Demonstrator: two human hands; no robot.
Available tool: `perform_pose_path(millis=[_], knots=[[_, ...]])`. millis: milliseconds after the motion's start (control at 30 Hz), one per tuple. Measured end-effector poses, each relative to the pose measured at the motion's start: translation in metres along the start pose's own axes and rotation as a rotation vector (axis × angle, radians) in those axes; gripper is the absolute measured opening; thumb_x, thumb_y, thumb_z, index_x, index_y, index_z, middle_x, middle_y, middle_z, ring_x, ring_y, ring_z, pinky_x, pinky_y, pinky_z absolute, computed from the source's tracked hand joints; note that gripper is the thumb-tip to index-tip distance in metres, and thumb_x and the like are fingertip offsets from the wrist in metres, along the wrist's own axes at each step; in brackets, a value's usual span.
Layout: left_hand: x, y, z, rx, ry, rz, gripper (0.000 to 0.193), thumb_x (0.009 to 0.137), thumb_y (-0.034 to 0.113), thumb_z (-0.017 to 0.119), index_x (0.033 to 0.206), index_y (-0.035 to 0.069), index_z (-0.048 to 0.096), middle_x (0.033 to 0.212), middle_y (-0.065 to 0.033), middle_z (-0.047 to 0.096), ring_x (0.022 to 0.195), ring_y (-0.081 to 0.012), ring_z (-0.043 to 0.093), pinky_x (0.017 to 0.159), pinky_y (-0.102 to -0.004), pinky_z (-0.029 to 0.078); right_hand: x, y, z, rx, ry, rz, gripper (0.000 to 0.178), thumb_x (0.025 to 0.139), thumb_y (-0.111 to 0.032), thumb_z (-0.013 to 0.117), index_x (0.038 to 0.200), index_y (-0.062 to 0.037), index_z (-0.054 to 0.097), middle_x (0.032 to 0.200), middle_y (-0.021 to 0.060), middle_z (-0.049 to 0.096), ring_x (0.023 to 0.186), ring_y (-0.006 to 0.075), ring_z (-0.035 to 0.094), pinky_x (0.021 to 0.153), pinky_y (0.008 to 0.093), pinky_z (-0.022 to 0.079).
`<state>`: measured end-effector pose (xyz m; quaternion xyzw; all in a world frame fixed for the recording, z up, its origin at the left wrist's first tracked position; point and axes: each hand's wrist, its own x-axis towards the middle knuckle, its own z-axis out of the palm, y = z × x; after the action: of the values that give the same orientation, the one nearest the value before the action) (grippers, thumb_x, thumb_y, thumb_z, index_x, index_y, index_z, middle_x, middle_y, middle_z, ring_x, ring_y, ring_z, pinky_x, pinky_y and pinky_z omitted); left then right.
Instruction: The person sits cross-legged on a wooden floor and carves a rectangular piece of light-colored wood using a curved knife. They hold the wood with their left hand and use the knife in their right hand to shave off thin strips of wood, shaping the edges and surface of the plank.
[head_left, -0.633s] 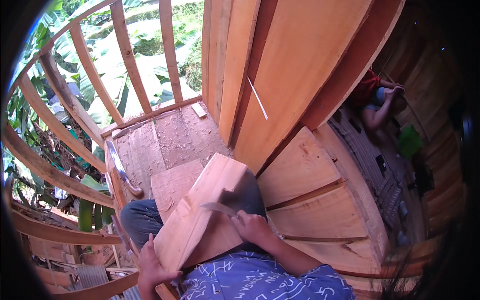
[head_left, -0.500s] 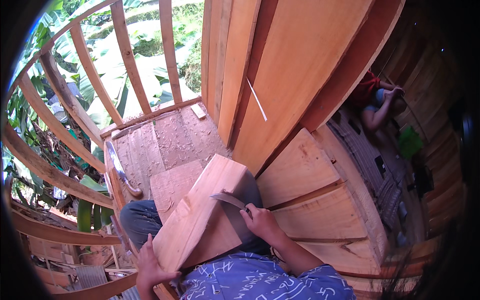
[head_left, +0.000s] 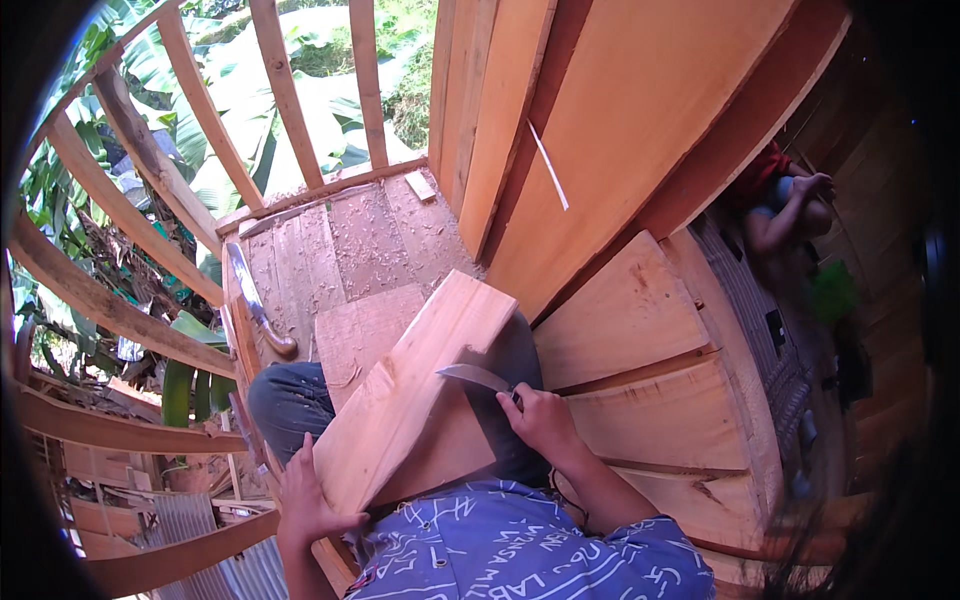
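A long, pale wooden block [head_left: 420,375] lies slanted across my lap, with a small notch in its right edge. My left hand [head_left: 308,500] grips its near end, thumb on the near side and fingers along the left edge. In my right hand [head_left: 545,425] is a knife with a curved blade [head_left: 474,375]; its tip points left over the block's right edge, just nearer to me than the notch. Whether the blade touches the wood, I cannot tell. Under the block, a flat wooden board [head_left: 350,335] sits across my legs.
A large knife [head_left: 255,305] rests at the left by the railing [head_left: 190,125]. Shavings and a small wood offcut [head_left: 420,186] lie on the plank floor [head_left: 375,235]. Plank walls [head_left: 640,130] rise close on the right; beyond them another person [head_left: 785,205] sits.
The view has shifted, so the surroundings appear farther right. The knife blade has drawn slightly back toward me from the notch. Both hands keep their holds.
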<state>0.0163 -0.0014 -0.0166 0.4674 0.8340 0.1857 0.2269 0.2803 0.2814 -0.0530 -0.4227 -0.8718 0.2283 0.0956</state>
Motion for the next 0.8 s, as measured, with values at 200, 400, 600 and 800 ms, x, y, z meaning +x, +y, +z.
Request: perform_pose_path(millis=[200, 400, 600, 800], knots=[[-0.003, 0.008, 0.012, 0.045, 0.066, 0.006, 0.141, 0.038, 0.058, 0.082, 0.150, 0.002, 0.017, 0.132, -0.0263, 0.040, 0.123, -0.0432, 0.038, 0.104, -0.0514, 0.028, -0.036, -0.044, 0.019, 0.048, -0.168, -0.198, 0.044, 0.092, -0.047, 0.056, 0.077, -0.0059, 0.060, 0.063, 0.0157, 0.063, 0.059, 0.0337, 0.066, 0.053, 0.0447, 0.053], [-0.007, 0.008, 0.034, 0.122, 0.168, -0.053, 0.139, 0.039, 0.060, 0.081, 0.149, 0.001, 0.020, 0.133, -0.0265, 0.038, 0.124, -0.0425, 0.037, 0.103, -0.0535, 0.026, -0.012, -0.030, 0.020, -0.070, -0.041, -0.127, 0.049, 0.086, -0.053, 0.061, 0.067, -0.0086, 0.058, 0.056, 0.0112, 0.061, 0.053, 0.0308, 0.064, 0.047, 0.0411, 0.049], [-0.001, 0.004, 0.038, 0.115, 0.154, -0.027, 0.146, 0.036, 0.062, 0.081, 0.151, 0.002, 0.013, 0.134, -0.0253, 0.038, 0.125, -0.0413, 0.036, 0.106, -0.0526, 0.024, -0.013, -0.042, 0.018, -0.018, -0.051, -0.189, 0.049, 0.087, -0.053, 0.061, 0.066, -0.0087, 0.057, 0.054, 0.0100, 0.058, 0.052, 0.0295, 0.063, 0.046, 0.0394, 0.049], [-0.004, 0.007, 0.034, 0.108, 0.158, -0.043, 0.141, 0.039, 0.062, 0.081, 0.150, 0.001, 0.018, 0.132, -0.0255, 0.038, 0.122, -0.0417, 0.037, 0.102, -0.0531, 0.026, 0.013, -0.014, 0.007, -0.172, 0.129, 0.008, 0.046, 0.088, -0.048, 0.062, 0.065, -0.0082, 0.059, 0.056, 0.0130, 0.060, 0.052, 0.0312, 0.063, 0.046, 0.0393, 0.049]])
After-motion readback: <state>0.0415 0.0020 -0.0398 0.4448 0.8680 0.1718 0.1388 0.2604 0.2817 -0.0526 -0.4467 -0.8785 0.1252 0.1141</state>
